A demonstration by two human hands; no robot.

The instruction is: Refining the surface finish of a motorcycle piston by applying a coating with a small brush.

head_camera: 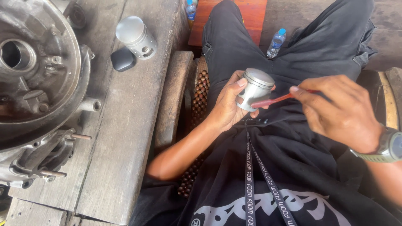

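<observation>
My left hand (228, 102) grips a silver metal piston (254, 88) over my lap, crown tilted up and to the right. My right hand (341, 111) holds a thin red tool (272, 100), brush-like at its tip, and that tip touches the piston's lower side. A second silver piston (136, 37) lies on its side on the wooden bench (125, 138) at upper left. Next to that piston sits a small dark rounded block (122, 59).
A large grey engine casing (35, 83) with studs fills the bench's left side. Two plastic water bottles (276, 42) (191, 9) stand on the floor beyond my knees. A beaded wooden seat mat (200, 96) lies under me. My right wrist wears a watch (389, 146).
</observation>
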